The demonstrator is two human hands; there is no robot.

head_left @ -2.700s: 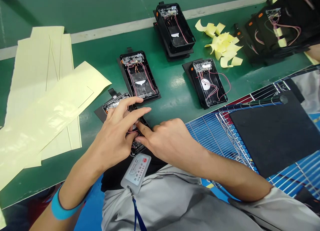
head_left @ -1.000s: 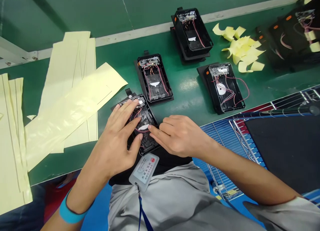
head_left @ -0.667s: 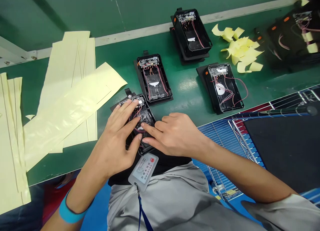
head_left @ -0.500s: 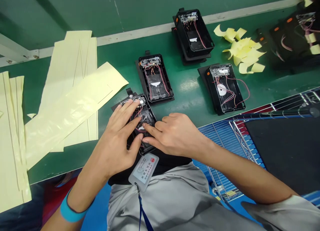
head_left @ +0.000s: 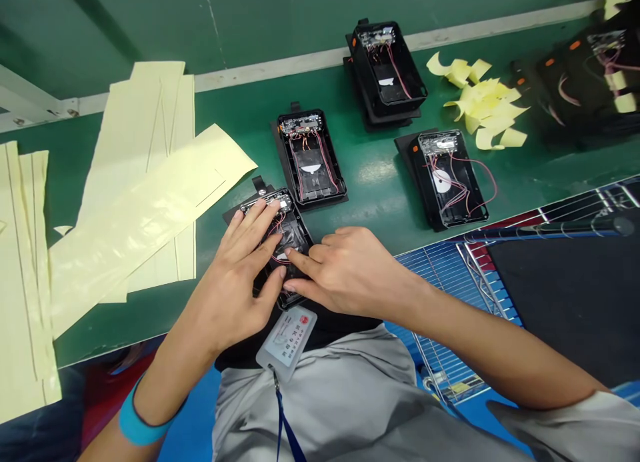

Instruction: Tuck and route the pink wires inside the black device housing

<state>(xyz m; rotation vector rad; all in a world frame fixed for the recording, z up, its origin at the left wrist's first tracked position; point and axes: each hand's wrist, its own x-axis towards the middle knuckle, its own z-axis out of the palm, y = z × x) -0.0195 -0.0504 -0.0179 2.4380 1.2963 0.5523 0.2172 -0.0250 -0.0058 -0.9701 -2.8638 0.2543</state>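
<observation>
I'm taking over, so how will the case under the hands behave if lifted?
The case likely stays stiff, being boxy and straight-edged, which should also discourage rolling. Its circuit board may be fragile, sitting exposed in the open top.

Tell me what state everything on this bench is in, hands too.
Near box: open, partly covered
Left hand: spread over near box
Right hand: pointing, over near box
Middle box: open
Right box: open, wire looping out
Back box: open
Yellow sheets: lying, overlapping
Yellow scraps: curled, heaped
Far-right boxes: blurred, details unclear
</observation>
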